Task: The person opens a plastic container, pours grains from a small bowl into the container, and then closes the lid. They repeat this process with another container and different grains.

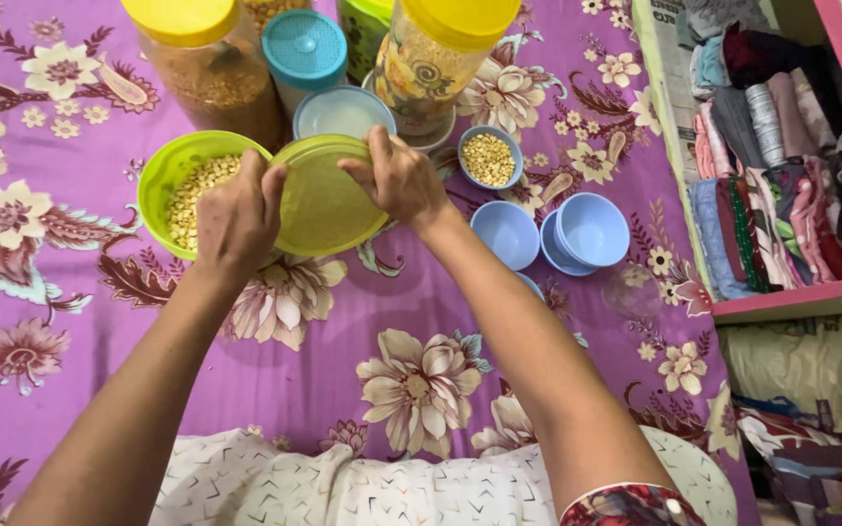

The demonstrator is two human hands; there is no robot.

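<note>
I see the left hand (236,219) and right hand (397,180) both gripping the green lid (324,200), tilted beside the green container (163,175) of yellow pulses, apparently touching its rim, on the purple floral sheet (275,370).

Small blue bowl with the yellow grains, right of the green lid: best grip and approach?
Probably pinch the small blue bowl by its rim, from above on its near-right side. It sits upright, full and open-topped; jars crowd behind it, the right hand and green lid are to its left.

Lime-green bowl (163,170) and lid (324,200), purple floral cloth (275,380)
</note>
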